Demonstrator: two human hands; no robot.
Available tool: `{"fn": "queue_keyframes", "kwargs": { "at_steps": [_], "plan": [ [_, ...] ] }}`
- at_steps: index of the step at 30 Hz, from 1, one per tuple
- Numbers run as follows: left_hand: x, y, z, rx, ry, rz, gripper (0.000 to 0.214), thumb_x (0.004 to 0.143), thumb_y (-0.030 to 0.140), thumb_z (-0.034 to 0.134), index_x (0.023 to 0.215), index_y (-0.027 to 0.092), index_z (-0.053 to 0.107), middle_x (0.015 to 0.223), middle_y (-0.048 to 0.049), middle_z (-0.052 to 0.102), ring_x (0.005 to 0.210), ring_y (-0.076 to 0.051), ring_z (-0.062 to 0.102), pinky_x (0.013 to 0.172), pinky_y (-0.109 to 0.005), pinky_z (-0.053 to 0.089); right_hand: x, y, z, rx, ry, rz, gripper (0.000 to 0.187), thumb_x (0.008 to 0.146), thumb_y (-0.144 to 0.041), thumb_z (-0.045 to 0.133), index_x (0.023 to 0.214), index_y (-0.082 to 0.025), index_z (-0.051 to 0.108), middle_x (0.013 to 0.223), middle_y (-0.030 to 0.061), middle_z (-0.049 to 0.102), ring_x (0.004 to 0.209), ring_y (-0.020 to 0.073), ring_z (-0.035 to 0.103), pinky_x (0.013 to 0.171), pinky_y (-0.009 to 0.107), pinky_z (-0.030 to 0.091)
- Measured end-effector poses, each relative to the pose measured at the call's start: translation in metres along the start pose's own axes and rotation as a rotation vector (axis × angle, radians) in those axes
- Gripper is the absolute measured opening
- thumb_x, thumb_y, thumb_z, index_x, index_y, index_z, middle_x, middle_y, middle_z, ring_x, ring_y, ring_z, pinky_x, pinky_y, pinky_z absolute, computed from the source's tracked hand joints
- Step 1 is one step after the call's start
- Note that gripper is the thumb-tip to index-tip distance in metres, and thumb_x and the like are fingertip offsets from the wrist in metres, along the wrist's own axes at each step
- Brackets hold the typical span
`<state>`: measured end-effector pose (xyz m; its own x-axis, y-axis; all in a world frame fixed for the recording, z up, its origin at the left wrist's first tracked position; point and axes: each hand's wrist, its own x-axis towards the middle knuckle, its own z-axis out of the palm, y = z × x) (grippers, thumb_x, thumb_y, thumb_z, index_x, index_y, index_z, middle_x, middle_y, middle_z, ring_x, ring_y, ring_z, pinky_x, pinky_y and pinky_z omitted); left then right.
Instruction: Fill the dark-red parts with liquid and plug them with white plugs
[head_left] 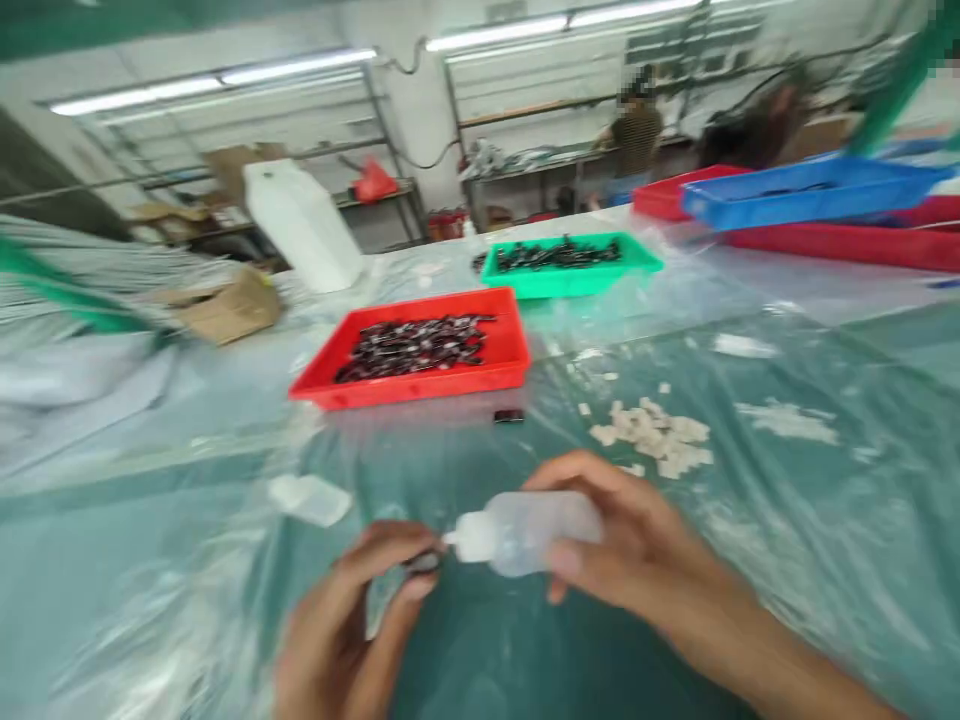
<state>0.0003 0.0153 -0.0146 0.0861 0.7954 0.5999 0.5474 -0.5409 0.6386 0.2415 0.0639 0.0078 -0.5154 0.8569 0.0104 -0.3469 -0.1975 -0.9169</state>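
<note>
My right hand (pixel 622 540) is wrapped round a translucent squeeze bottle (pixel 525 530), which lies on its side in the grip with its white nozzle pointing left. Between the thumb and fingers of my left hand (pixel 360 610) is a small dark piece (pixel 422 562), blurred, its kind unclear. The nozzle tip is right at this piece; whether they touch I cannot tell. A single dark piece (pixel 509 416) lies on the green sheet in front of the red tray. To the right is a pile of small whitish pieces (pixel 660 435).
A red tray (pixel 409 390) of dark pieces stands ahead, with a green tray (pixel 577 285) of dark parts behind it. Another small bottle (pixel 309 499) lies at left. Blue (pixel 810 200) and red trays are stacked back right. A person (pixel 636 130) is in the background.
</note>
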Motion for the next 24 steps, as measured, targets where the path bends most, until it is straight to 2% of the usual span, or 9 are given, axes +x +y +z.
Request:
{"fn": "queue_keyframes", "kwargs": {
  "at_steps": [2, 6, 9, 12, 17, 20, 22, 24],
  "plan": [
    [0.001, -0.004, -0.007, -0.011, -0.026, 0.055, 0.02, 0.1, 0.01, 0.062, 0.117, 0.021, 0.066, 0.101, -0.0039, 0.073, 0.093, -0.015, 0.07, 0.081, -0.022, 0.058, -0.002, -0.003, -0.004, -0.11, 0.006, 0.044, 0.028, 0.094, -0.048, 0.077, 0.114, -0.031, 0.068, 0.098, -0.001, 0.069, 0.077, 0.0108, 0.062, 0.07, 0.02, 0.052],
    [0.005, -0.006, -0.007, -0.126, -0.066, 0.082, 0.026, 0.1, 0.003, 0.057, 0.121, 0.018, 0.063, 0.101, -0.0049, 0.07, 0.097, -0.014, 0.067, 0.086, -0.023, 0.056, -0.01, -0.004, 0.0, -0.31, 0.068, 0.075, 0.03, 0.091, -0.056, 0.077, 0.115, -0.039, 0.068, 0.107, -0.0025, 0.067, 0.081, 0.012, 0.062, 0.074, 0.02, 0.053],
    [0.003, -0.004, -0.008, -0.201, -0.101, 0.107, 0.032, 0.099, -0.001, 0.056, 0.125, 0.016, 0.06, 0.103, -0.0058, 0.069, 0.1, -0.014, 0.066, 0.088, -0.023, 0.055, -0.012, -0.001, 0.009, -0.365, 0.145, 0.064, 0.03, 0.089, -0.057, 0.078, 0.112, -0.041, 0.069, 0.115, -0.0033, 0.066, 0.083, 0.0119, 0.062, 0.071, 0.018, 0.053],
    [-0.001, -0.003, -0.01, -0.206, -0.1, 0.113, 0.031, 0.1, -0.001, 0.056, 0.126, 0.015, 0.06, 0.105, -0.0065, 0.068, 0.1, -0.014, 0.066, 0.088, -0.023, 0.054, -0.011, 0.002, 0.015, -0.4, 0.194, 0.041, 0.028, 0.088, -0.057, 0.078, 0.111, -0.042, 0.07, 0.11, -0.0046, 0.069, 0.083, 0.0115, 0.065, 0.072, 0.016, 0.053],
    [-0.002, -0.004, -0.011, -0.184, -0.118, 0.114, 0.03, 0.101, 0.001, 0.055, 0.127, 0.016, 0.059, 0.108, -0.0073, 0.067, 0.1, -0.015, 0.066, 0.087, -0.024, 0.054, -0.007, 0.003, 0.013, -0.556, 0.193, -0.078, 0.023, 0.09, -0.051, 0.075, 0.11, -0.041, 0.072, 0.105, -0.0037, 0.073, 0.085, 0.0133, 0.07, 0.072, 0.014, 0.057],
    [-0.001, -0.003, -0.011, -0.184, -0.128, 0.115, 0.031, 0.099, -0.002, 0.054, 0.124, 0.015, 0.06, 0.106, -0.0068, 0.066, 0.1, -0.015, 0.066, 0.087, -0.025, 0.053, -0.006, 0.001, 0.007, -0.703, 0.175, -0.197, 0.021, 0.092, -0.042, 0.073, 0.112, -0.043, 0.07, 0.105, -0.005, 0.074, 0.085, 0.0143, 0.074, 0.069, 0.014, 0.06],
    [0.0, -0.003, -0.011, -0.179, -0.131, 0.119, 0.031, 0.099, -0.003, 0.054, 0.123, 0.015, 0.061, 0.106, -0.0069, 0.066, 0.1, -0.015, 0.066, 0.086, -0.024, 0.052, -0.006, 0.0, 0.003, -0.848, 0.135, -0.298, 0.027, 0.091, -0.035, 0.073, 0.116, -0.044, 0.067, 0.108, -0.0061, 0.074, 0.091, 0.0159, 0.076, 0.068, 0.014, 0.062],
    [0.0, -0.003, -0.011, -0.166, -0.132, 0.117, 0.032, 0.098, -0.003, 0.054, 0.123, 0.015, 0.061, 0.108, -0.0072, 0.067, 0.1, -0.015, 0.065, 0.086, -0.024, 0.052, -0.008, 0.001, 0.001, -0.983, 0.145, -0.395, 0.032, 0.09, -0.034, 0.073, 0.119, -0.044, 0.065, 0.113, -0.006, 0.073, 0.1, 0.0174, 0.076, 0.075, 0.015, 0.063]
  ]
}}
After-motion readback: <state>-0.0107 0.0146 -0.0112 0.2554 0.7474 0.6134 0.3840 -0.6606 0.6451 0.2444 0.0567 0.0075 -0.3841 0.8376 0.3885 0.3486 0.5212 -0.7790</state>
